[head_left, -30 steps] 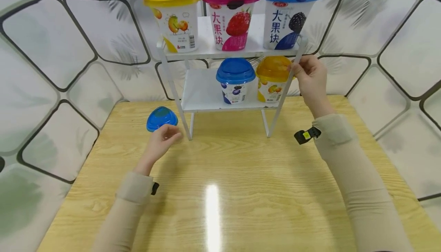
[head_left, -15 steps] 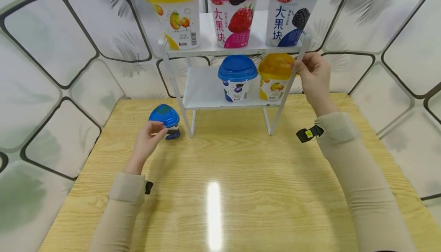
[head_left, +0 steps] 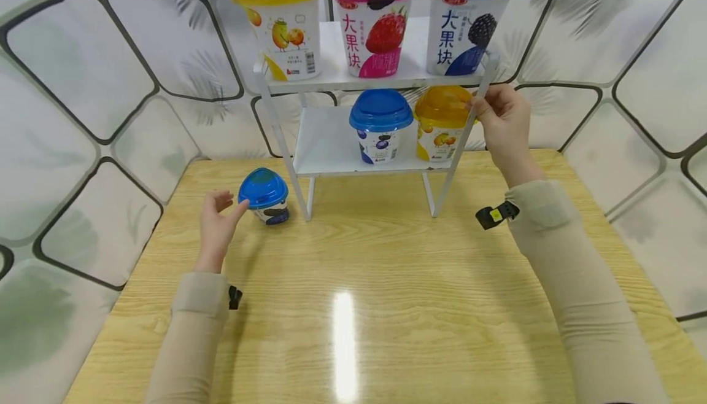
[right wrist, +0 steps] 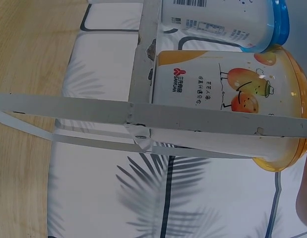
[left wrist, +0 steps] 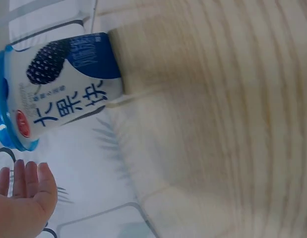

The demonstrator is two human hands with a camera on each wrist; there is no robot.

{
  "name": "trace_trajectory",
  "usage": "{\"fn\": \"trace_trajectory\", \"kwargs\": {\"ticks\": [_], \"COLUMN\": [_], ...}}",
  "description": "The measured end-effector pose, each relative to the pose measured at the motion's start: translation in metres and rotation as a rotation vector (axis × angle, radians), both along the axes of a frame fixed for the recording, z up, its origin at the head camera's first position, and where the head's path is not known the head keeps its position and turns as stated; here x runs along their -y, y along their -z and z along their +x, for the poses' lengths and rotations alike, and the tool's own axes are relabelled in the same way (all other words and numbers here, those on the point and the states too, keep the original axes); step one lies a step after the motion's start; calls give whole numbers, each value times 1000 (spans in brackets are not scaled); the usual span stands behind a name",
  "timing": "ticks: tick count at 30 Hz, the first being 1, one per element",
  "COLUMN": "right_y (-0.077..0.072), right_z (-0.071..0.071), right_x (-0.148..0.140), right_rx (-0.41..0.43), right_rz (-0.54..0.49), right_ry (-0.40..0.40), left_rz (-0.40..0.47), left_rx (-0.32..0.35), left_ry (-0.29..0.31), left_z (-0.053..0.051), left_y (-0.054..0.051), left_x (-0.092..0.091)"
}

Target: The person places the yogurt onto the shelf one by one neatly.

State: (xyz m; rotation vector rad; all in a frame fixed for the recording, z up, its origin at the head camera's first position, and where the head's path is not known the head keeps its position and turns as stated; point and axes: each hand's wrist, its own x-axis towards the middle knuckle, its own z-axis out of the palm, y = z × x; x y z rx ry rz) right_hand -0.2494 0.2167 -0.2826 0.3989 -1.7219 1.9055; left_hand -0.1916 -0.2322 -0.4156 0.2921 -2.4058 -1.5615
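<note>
A blue-lidded yogurt cup (head_left: pixel 270 198) with a blackberry picture stands on the table, left of a white two-tier rack (head_left: pixel 375 85). My left hand (head_left: pixel 216 227) is just left of this cup, fingers apart, its thumb close to the lid. In the left wrist view the left hand (left wrist: pixel 25 198) shows below the lid with a gap between. On the lower tier stand a blue-lidded cup (head_left: pixel 381 128) and a yellow-lidded yogurt cup (head_left: pixel 442 124). My right hand (head_left: pixel 505 124) reaches the yellow lid's right edge by the rack's side post, thumb and fingers pinching there; the fingertips are partly hidden.
On the top tier are a yellow-lidded cup (head_left: pixel 287 29), a pink-lidded strawberry cup (head_left: pixel 378 29) and a large blue-lidded cup (head_left: pixel 469 29). The rack's side post (right wrist: pixel 203 119) crosses before the yellow-lidded cup. A patterned backdrop (head_left: pixel 166 42) closes off the wooden table (head_left: pixel 276 306).
My left hand has let go of the blackberry cup and moved left from it, leaving it standing beside the rack. The right hand stays at the yellow lid.
</note>
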Motion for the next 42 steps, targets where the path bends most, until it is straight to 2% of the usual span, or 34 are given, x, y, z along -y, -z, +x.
{"fn": "trace_trajectory", "kwargs": {"ticks": [3,7,10,13,18,26,32,36,42], "right_y": [0,0,0,1,1,1,2,2,2], "right_z": [0,0,0,-1,-1,0,0,0,0], "right_x": [0,0,0,-1,-2,-2,-1,-1,-1], "right_rx": [1,3,2,-6,-23,-14,-8,-15,-20], "right_rz": [9,12,5,-3,11,5,14,12,25], "right_ry": [0,-7,-14,-20,-12,-12,-2,-9,-12], "left_rz": [-21,-75,-103,-104,-79,-18,-14,56,170], "left_rx": [58,166,240,258,220,150,180,190,175], "left_ry": [60,200,282,331,395,454,457,451,455], "left_z": [-2,-5,-8,-12,-20,-33,-40,-42,-38], "left_y": [6,12,16,19,23,31,36,31,18], "left_x": [4,10,11,10,6,2,-1,-6,-15]}}
